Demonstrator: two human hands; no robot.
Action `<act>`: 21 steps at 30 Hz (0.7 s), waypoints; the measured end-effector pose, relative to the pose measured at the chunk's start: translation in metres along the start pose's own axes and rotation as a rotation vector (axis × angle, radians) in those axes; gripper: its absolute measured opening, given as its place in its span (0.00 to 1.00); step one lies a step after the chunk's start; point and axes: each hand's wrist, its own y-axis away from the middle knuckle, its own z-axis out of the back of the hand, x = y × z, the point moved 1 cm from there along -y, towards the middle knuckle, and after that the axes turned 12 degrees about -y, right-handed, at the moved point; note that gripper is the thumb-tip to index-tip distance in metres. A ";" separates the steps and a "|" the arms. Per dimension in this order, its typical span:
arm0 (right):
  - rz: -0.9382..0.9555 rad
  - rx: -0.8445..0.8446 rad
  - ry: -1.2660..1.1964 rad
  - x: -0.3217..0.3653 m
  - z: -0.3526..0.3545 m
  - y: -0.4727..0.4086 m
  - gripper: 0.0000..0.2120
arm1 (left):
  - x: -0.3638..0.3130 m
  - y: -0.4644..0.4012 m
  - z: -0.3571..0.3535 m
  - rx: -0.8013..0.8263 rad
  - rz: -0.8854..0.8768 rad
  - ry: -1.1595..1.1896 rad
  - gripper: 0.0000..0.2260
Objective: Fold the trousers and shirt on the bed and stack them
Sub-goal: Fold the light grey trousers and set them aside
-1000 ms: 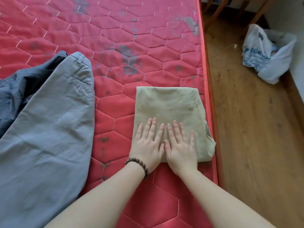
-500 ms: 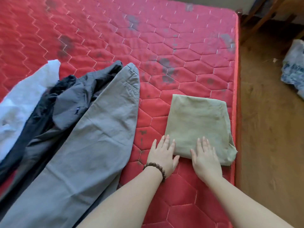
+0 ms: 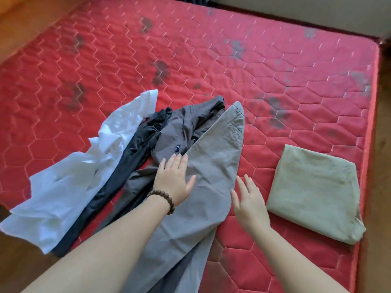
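Step in hand: one piece done, the next being taken up. A folded olive-green garment (image 3: 313, 193) lies as a neat rectangle on the red bed (image 3: 211, 60), just to the right of the right hand (image 3: 249, 204) and close to the bed's right edge.

Left hand (image 3: 174, 180): flat, fingers spread, palm resting on the grey trousers (image 3: 211, 176); a bead bracelet (image 3: 164, 200) at the wrist. Pinching nothing.

Right hand: open, fingers loosely apart, at the right edge of the trousers; whether it touches the cloth or hovers, cannot tell.

Grey trousers: unfolded, lying lengthwise away from the hands, waistband and back pocket at the far end, legs running toward the person under the left forearm. Cloth fairly smooth, few wrinkles.

Left of the left hand: a darker grey garment (image 3: 182, 127), a black garment (image 3: 131, 157), and a crumpled white shirt (image 3: 84, 172), overlapping in a loose heap.

Next move, as judged: smooth the trousers flat, lay leg on leg, fold them, then stack with the olive piece.
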 end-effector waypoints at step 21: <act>0.546 -0.056 0.562 0.024 -0.005 -0.146 0.08 | 0.014 -0.136 -0.071 -0.051 -0.389 0.256 0.41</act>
